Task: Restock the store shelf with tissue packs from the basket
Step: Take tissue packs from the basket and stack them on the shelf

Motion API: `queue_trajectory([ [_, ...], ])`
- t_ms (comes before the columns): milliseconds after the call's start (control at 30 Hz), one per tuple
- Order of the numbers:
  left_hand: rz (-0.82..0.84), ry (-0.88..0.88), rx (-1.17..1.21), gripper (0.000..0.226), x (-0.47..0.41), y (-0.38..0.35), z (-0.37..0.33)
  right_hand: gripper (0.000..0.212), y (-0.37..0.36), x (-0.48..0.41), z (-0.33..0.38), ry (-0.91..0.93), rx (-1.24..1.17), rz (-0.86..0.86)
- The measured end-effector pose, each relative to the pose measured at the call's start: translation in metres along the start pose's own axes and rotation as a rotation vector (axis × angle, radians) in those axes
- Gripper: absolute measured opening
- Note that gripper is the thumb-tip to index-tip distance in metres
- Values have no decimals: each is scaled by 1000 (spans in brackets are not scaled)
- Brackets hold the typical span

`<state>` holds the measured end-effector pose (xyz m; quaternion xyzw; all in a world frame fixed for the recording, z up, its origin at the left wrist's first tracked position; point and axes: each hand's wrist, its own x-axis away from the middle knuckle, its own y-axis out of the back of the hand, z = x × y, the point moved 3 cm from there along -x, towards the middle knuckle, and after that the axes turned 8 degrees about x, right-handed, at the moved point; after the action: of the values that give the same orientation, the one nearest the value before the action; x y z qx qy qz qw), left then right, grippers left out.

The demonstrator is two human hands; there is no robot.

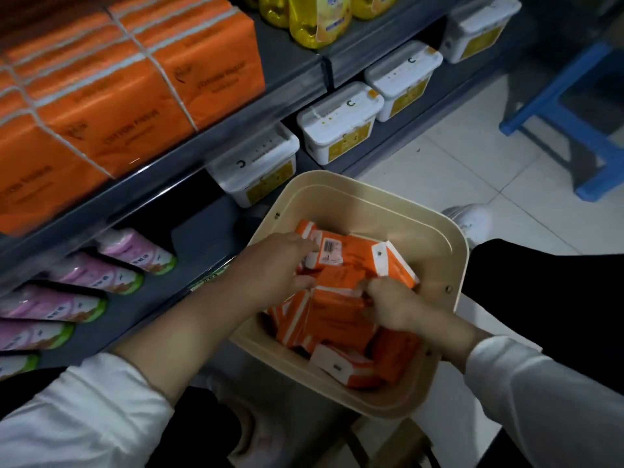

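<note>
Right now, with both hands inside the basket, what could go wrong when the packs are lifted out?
The tissue packs lie jumbled, and the left hand and right hand grip into the pile, so a loose one may slip out. The basket may tip under the pull; what supports it is hidden.

Beige basket [368, 211] sits beside the grey shelf [189, 160], holding a loose heap of small orange tissue packs [341, 319]. Both hands are in the basket. Left hand [280, 261] curls round a pack with a barcode label. Right hand [395, 309] grips another pack near the heap's middle. Upper shelf carries large orange bundles [135, 82]; below them, white tubs [337, 126] and pink packets [101, 275]. Yellow bottles [314, 21] at top. Blue stool [580, 106] stands on the tiled floor [456, 157].
</note>
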<state>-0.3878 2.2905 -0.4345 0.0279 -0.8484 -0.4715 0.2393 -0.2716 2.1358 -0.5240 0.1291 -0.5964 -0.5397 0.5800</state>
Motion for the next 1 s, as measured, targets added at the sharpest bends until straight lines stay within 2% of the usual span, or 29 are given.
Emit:
queue_trajectory([
  [133, 8, 21, 219, 82, -7, 0, 6, 29, 63, 7, 10, 76, -251, -227],
  [267, -200, 103, 455, 61, -7, 28, 8, 33, 108, 18, 21, 128, -483, -338],
  [367, -364, 122, 478, 52, -1, 48, 8, 52, 110, 19, 22, 97, -664, -363],
  [467, -472, 158, 452, 50, 7, 57, 13, 64, 80, 6, 17, 52, -466, -340],
  [567, -493, 192, 448, 53, 10, 58, 17, 92, 21, -14, 8, 42, -127, -132],
  [600, -490, 199, 448, 54, 10, 57, 18, 95, 6, -17, 6, 25, -23, -68],
  [700, -482, 210, 461, 55, 11, 56, 19, 80, -18, -20, 6, 49, 156, -31],
  [767, -484, 213, 471, 55, 10, 56, 19, 61, -19, -24, 5, 36, 124, -82],
  [833, -488, 216, 478, 54, 10, 56, 19, 44, -14, -27, 2, -14, -8, -160],
  [1000, -466, 229, 453, 47, 10, 54, 22, 26, 15, -32, -10, -192, -457, -358],
])
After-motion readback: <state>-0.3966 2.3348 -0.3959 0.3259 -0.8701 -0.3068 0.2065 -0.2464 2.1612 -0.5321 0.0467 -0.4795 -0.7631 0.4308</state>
